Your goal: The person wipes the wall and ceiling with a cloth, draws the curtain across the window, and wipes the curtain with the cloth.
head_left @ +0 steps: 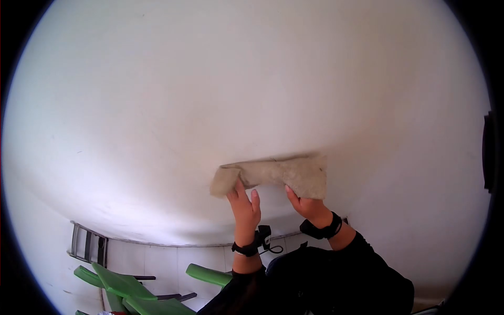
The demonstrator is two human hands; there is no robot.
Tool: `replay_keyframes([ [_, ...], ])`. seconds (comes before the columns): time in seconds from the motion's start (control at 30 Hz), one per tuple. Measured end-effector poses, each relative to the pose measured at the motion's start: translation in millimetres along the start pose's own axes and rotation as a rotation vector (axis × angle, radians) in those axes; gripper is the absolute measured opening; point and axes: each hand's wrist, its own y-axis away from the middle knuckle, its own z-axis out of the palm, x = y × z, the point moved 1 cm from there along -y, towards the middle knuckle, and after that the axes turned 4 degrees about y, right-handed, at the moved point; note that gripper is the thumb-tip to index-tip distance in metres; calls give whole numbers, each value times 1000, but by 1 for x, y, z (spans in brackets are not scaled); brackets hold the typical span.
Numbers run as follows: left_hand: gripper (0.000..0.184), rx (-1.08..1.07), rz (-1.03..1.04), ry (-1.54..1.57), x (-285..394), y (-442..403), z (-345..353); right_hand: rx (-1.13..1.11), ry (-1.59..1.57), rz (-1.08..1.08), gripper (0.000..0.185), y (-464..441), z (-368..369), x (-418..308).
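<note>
A folded beige cloth point(273, 172) is stretched sideways in front of the white wall; whether it touches the wall I cannot tell. At its left end, a flap hangs over the fingers of my left hand point(244, 209), whose thumb points up, away from the cloth. My right hand point(311, 207) grips the lower right part, thumb in front and the other fingers hidden behind. Around my left wrist is a black strap with a small box point(264, 233) and cable. My right wrist carries a black band point(326, 230) too.
A white wall point(236, 89) fills most of the view. Below on the left stand green chairs point(123, 283) and a metal-framed rack or step point(88, 244). White floor tiles point(163, 262) show along the wall's base. A dark object point(488, 152) is at the right edge.
</note>
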Motion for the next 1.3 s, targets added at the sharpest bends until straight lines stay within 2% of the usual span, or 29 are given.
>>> replay_keyframes([
  [0.03, 50, -108, -38, -15, -6, 2, 3, 31, 46, -40, 25, 0, 5, 0],
  [0.07, 48, -104, 19, -213, -11, 3, 8, 29, 39, -46, 25, 2, 10, 3],
  [0.2, 45, -25, -12, -310, -4, 4, 16, -27, 106, -68, 26, -1, 16, 2],
  [0.43, 44, -31, -119, -274, -24, 20, 28, -171, 230, -97, 28, 4, 38, 18],
  [0.5, 54, -104, -80, -333, -21, 20, 27, -176, 231, -106, 28, 1, 40, 22],
  [0.6, 54, -161, -127, -325, -17, 15, 24, -175, 224, -101, 27, -1, 45, 21],
  [0.77, 54, -63, -65, -407, -19, 0, 20, -188, 240, -94, 26, -8, 40, 14],
  [0.83, 54, -29, -84, -420, -18, -12, 15, -248, 152, -160, 26, -10, 38, 19],
  [0.93, 54, 35, -107, -351, -22, -24, 12, -267, 20, -85, 26, -19, 40, 13],
  [1.07, 50, 49, -44, -431, -15, -22, 7, -255, 80, -112, 25, -12, 44, 17],
  [1.13, 52, -51, -136, -404, -18, -12, 8, -385, 110, -17, 26, -3, 49, 23],
  [1.23, 54, -43, -136, -385, -25, -4, 17, -390, 15, 12, 29, 1, 48, 33],
  [1.3, 55, -34, -155, -391, -27, -5, 19, -402, 58, -12, 30, -5, 45, 31],
])
